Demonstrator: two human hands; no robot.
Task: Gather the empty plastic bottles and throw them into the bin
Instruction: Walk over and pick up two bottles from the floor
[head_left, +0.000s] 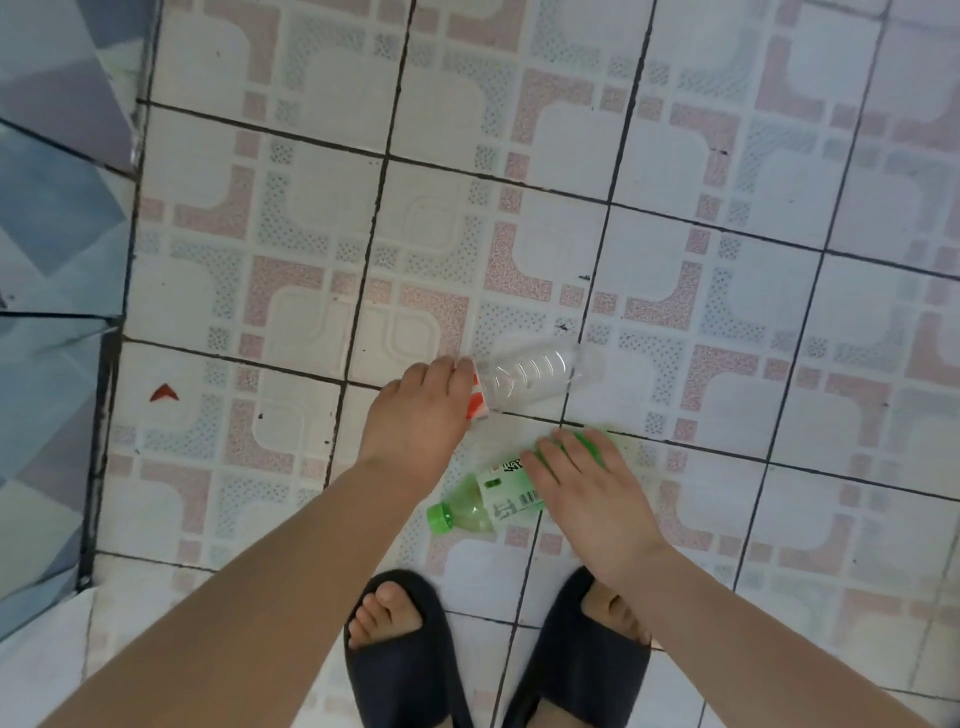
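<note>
A clear plastic bottle (535, 375) with a red and white label lies on the tiled floor, and my left hand (421, 415) is closed around its labelled end. Just nearer to me lies a green plastic bottle (483, 501) with a green cap and a white label. My right hand (587, 483) rests over its body with fingers spread across it; I cannot tell if the fingers grip it. No bin is in view.
The floor (519, 130) is patterned white, pink and grey tile. A blue tiled wall (52, 234) runs along the left. My feet in dark slippers (405, 654) stand at the bottom edge. A small red mark (164, 393) sits on the floor at left.
</note>
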